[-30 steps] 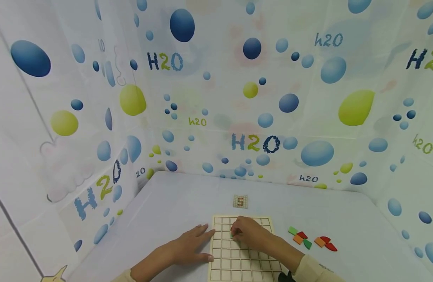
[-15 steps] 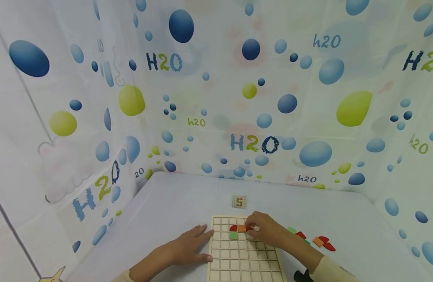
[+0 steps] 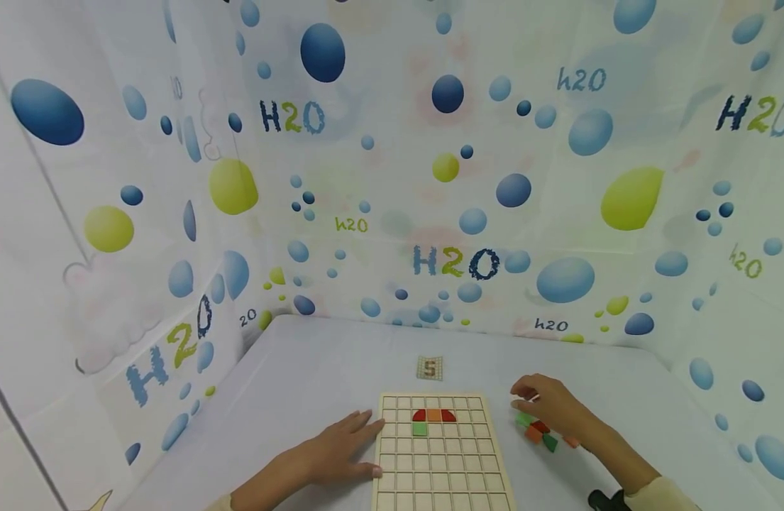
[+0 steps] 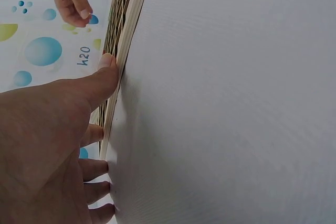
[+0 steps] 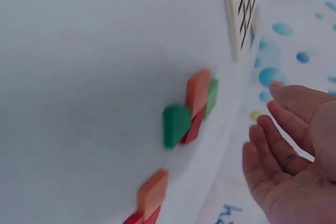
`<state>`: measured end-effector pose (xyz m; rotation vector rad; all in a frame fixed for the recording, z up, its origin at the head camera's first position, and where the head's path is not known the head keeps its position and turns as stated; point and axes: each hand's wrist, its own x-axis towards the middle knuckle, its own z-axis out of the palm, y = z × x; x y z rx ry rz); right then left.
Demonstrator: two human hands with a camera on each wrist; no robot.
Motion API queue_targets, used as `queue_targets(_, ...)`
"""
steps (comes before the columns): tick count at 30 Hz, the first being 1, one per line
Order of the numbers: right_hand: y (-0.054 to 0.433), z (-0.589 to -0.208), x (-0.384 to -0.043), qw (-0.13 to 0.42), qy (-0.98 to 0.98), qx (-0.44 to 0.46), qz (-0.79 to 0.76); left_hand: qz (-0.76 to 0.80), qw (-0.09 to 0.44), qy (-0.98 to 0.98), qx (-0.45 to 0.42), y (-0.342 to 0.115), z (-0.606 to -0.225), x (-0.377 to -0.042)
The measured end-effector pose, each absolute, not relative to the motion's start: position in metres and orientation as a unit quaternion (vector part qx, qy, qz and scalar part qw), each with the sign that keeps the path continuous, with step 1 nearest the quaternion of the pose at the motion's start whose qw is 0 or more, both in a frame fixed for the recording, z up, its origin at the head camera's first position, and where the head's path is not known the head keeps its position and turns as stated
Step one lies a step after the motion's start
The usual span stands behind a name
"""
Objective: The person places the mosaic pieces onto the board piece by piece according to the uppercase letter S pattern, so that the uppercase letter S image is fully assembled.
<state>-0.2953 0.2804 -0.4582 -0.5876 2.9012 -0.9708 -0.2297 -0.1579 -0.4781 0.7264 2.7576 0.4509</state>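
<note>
A wooden grid board (image 3: 443,468) lies on the table. On it sit two red quarter-round tiles, with an orange square tile (image 3: 434,415) between them, and a light green square tile (image 3: 420,429) below the left red one. My left hand (image 3: 334,451) rests at the board's left edge, fingers spread, thumb touching the rim. My right hand (image 3: 548,404) hovers over the loose tiles right of the board, holding nothing. In the right wrist view its fingers are relaxed and apart from the dark green tile (image 5: 176,124) and the orange tile (image 5: 198,93).
A small pattern card (image 3: 430,367) with an S-like figure lies behind the board. Another orange tile (image 5: 153,191) and red pieces lie nearer my right forearm, partly hidden in the head view. A printed curtain (image 3: 392,177) encloses the table's far side.
My right hand has left the board and moved right, over the loose tiles. A second red tile now lies right of the orange one. My left hand stays at the board's edge.
</note>
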Motion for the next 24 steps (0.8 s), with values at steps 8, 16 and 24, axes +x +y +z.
queue_targets(8, 0.311, -0.462, -0.290, 0.075, 0.953, -0.100, -0.276, 0.149, 0.125, 0.948, 0.253, -0.158, -0.479, -0.230)
queue_targets(16, 0.309, -0.464, -0.281, 0.103, 0.952, -0.100, -0.270, 0.154, 0.130, 0.947, 0.249, -0.159, -0.476, -0.229)
queue_targets(24, 0.308, -0.464, -0.280, 0.109, 0.948, -0.105, -0.281, 0.162, 0.135, 0.946, 0.246, -0.159, -0.479, -0.230)
